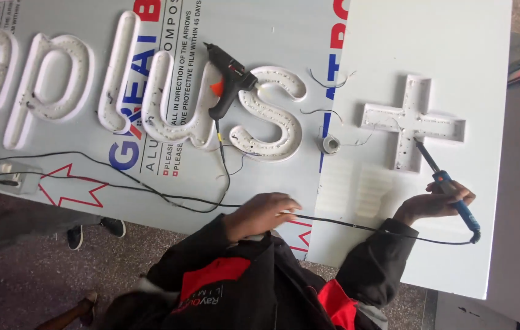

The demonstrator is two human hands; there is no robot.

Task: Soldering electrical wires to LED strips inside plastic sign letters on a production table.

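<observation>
Work surface: white board (425,36) lying over a larger printed panel (254,36). Board's near edge sits just past the wrists; its right edge is near the right hand, w/ bare board between. Open white area above and to the right of the plus-shaped channel letter (410,122); less room to its left, where a solder spool (330,145) and loose wire bits lie.

Soldering iron (449,185), blue handle, dark shaft: tip rests inside the plus letter at the centre-right of the cross. Handle runs diagonally down-right through the right hand (437,201); fingers curled closed around it, pen-style grip, approx mid-handle. Cord leaves the handle's butt end and runs left across the board.

Left hand (263,214): palm down at the panel's near edge, fingers loosely bent, lying on the black cord (345,225); cannot tell if it grips it. Both forearms reach fwd from the body, dark sleeves.

Glue gun (229,79) lies on the panel between the white letters, well apart from both hands.
</observation>
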